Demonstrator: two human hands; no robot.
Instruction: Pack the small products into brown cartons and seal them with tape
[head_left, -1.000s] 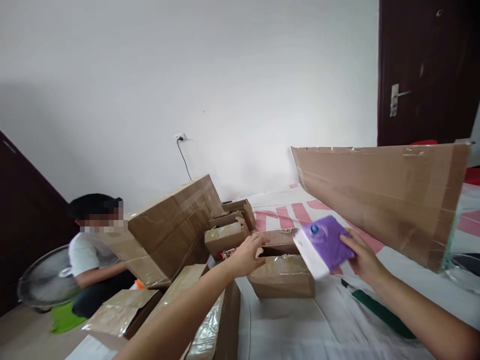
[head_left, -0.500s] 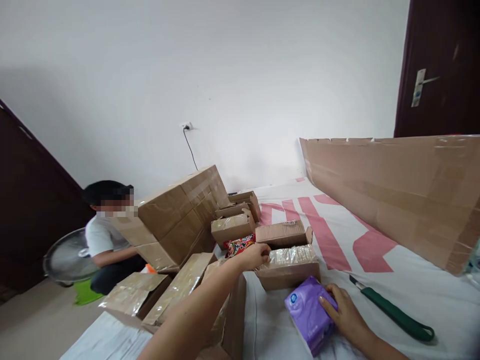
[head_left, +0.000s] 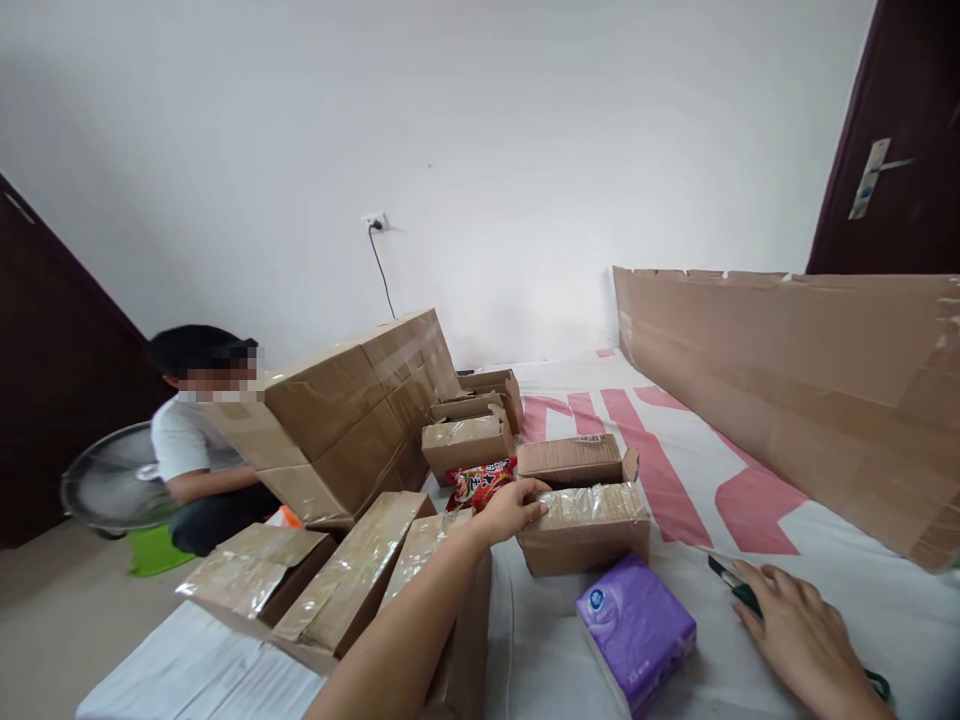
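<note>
Against a white wall point(head_left: 495, 150), a white-and-pink cloth point(head_left: 551, 640) is spread, on which a cardboard box point(head_left: 585, 548) is set with its long axis running left to right and its flaps raised, its contents hidden. Its left end is touched by the left hand point(head_left: 513, 510), fingers curled; the green-handled utility knife point(head_left: 747, 599), angled diagonally with its blade pointing far-left, is covered by the half-open right hand point(head_left: 799, 628), though whether either hand's grip is closed cannot be told. Near the box, a purple tissue pack point(head_left: 637, 632) is left lying flat.
</note>
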